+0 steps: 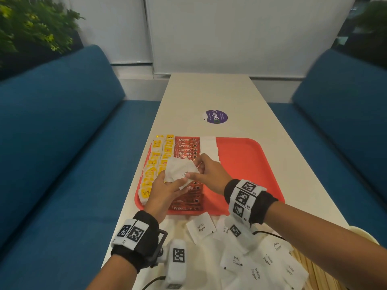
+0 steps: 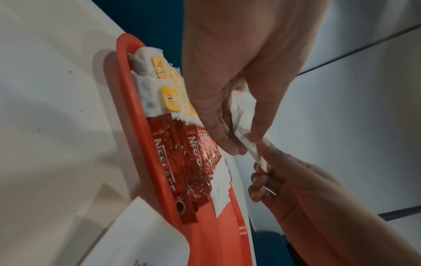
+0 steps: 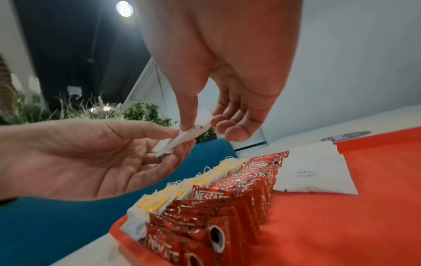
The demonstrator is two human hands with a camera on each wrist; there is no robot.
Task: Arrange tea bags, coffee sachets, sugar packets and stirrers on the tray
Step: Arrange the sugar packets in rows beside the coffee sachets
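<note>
Over the red tray (image 1: pixel 247 155) both hands hold a small stack of white sugar packets (image 1: pixel 180 171). My left hand (image 1: pixel 178 182) grips the stack from below, thumb on top. My right hand (image 1: pixel 194 172) pinches its right edge. In the left wrist view the left hand (image 2: pixel 244 144) and the right hand (image 2: pixel 262 167) meet on the packets (image 2: pixel 252 153). The right wrist view shows the right hand (image 3: pixel 200 127) pinching the packets (image 3: pixel 175 143). On the tray lie yellow-tagged tea bags (image 1: pixel 155 162), red Nescafe coffee sachets (image 1: pixel 186 146) and a row of sugar packets (image 1: pixel 208 145).
Loose sugar packets (image 1: pixel 201 228) lie in a pile on the white table (image 1: pixel 219 95) in front of the tray. Wooden stirrers (image 1: pixel 314 275) lie at the near right. A purple sticker (image 1: pixel 216 116) sits beyond the tray. Blue sofas (image 1: pixel 62 132) flank the table.
</note>
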